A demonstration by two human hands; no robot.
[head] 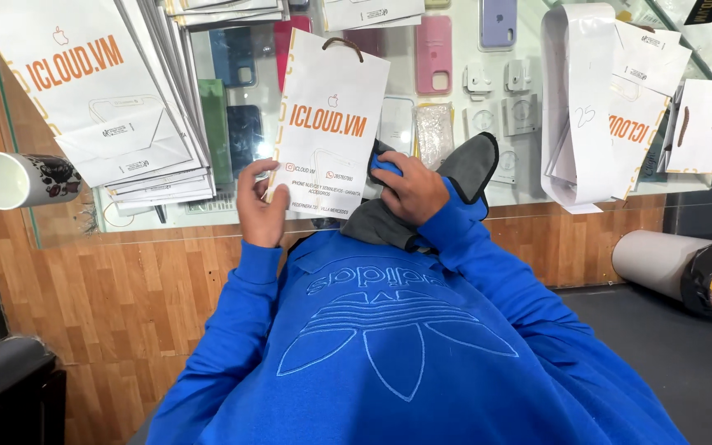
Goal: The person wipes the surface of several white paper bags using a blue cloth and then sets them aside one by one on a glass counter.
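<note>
My left hand (pixel 259 206) holds the lower left edge of a white paper bag (pixel 331 124) with orange print and a brown cord handle, which lies on the glass counter (pixel 447 194). My right hand (pixel 405 191) grips a blue and grey cloth (pixel 467 165) beside the bag's lower right corner. Both arms wear blue sleeves.
A stack of white bags (pixel 125 99) lies at the left. More bags and folded paper (pixel 603 107) sit at the right. Phone cases (pixel 433 53) show under the glass. A mug (pixel 18 180) stands at far left; a paper roll (pixel 661 259) lies lower right.
</note>
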